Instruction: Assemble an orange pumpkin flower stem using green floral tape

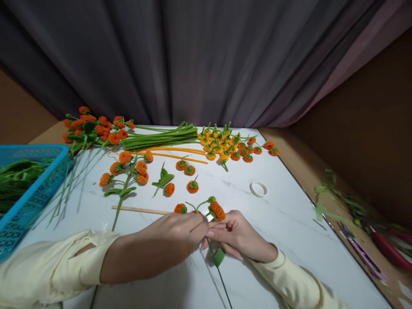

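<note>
My left hand (185, 231) and my right hand (241, 234) meet at the front middle of the white table, fingers closed on the top of a thin dark green stem (222, 283). An orange pumpkin-like piece (217, 211) and a small green bud (211, 199) stand out above the pinching fingertips. Below my right fingers hangs a green tape roll (219, 256). Behind my left hand lie another orange piece (180, 208) and a wooden stick (138, 209). The exact contact between the fingertips is partly hidden.
A finished-looking orange branch (124, 191) lies left, beside a blue basket (35, 206) of green leaves. Green stems (161, 137), yellow pieces (219, 143) and orange clusters line the back. A white ring (258, 189) lies right; pink-handled scissors (363, 255) lie beyond the table's edge.
</note>
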A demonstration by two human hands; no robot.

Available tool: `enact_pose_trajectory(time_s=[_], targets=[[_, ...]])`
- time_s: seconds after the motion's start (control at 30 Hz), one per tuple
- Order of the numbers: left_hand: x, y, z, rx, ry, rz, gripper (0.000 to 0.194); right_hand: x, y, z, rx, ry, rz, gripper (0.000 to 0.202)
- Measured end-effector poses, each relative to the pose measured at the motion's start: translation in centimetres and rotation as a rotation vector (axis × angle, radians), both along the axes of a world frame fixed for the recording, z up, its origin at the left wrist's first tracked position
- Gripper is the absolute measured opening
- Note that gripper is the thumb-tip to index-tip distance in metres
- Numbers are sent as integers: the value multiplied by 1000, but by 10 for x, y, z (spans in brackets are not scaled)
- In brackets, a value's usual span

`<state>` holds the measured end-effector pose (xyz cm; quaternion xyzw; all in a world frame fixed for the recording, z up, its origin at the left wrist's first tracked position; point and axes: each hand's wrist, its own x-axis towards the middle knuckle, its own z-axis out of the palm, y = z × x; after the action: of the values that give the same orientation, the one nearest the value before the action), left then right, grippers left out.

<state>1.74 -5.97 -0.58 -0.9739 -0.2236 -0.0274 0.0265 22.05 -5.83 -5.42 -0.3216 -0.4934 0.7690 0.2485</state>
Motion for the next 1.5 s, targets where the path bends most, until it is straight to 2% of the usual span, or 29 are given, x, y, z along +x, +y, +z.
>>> enact_pose_trajectory(time_s=[0.1,0.2,0.27,0.37,0.43,0.53,0.6,0.73,0.83,0.9,1.13,1.27,1.5], targets=[[1,3,2,-168,26,38,24,1,0,-2,30,2,0,34],[3,8,7,-532,-51,80,23,2,0,-4,50,5,24,33],[3,9,9,-703,-109,155,20,2,0,-4,60,10,45,32],[2,6,10,-769,-101,292,16,2,0,-2,62,4,57,32],[2,4,10,-872,-64,360,22,3,-1,-1,46,-19,43,33],[3,6,8,-1280,-52,490,32,3,-2,0,9,-39,14,35],[4,9,4,-1542,-157,561,31,3,-2,1,3,-41,11,35],[10,11,-10,-1785,-481,552,49,3,-1,5,58,-32,68,37],[16,5,-22,-1862,-628,582,61,3,-1,5,87,-35,90,38],[19,-1,-29,-1878,-673,632,62,3,-1,5,89,-54,96,40],[23,-12,-40,-1907,-715,677,46,2,-3,5,37,-81,127,41],[23,-11,-41,-1960,-684,630,44,3,-3,6,23,-89,142,41],[21,-10,-35,-1937,-573,549,36,5,0,10,-47,-65,255,33]])
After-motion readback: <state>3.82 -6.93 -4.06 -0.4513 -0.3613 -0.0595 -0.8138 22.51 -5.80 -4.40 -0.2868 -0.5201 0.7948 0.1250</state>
